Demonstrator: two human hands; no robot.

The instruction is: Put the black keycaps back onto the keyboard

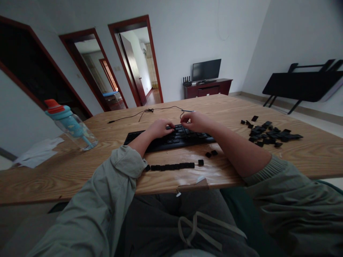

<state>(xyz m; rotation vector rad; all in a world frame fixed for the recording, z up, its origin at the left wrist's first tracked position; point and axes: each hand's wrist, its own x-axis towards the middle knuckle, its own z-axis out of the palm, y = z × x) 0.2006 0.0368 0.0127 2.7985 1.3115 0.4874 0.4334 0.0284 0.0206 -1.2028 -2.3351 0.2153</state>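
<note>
A black keyboard lies in front of me, with both hands over its upper middle. My left hand rests on it, fingers curled and thumb close to the index finger; whatever is between them is hidden. My right hand is beside it, fingertips pinched together low over the keys. A thin pale stick juts out by the right hand's knuckles; I cannot tell if it is held. Nearer me a row of black keycaps lines the table, with a single keycap at its right end.
A pile of loose black keycaps lies to the right on the wooden table. Two more keycaps sit below the keyboard. A cable runs behind it. At the left are a bottle and white paper.
</note>
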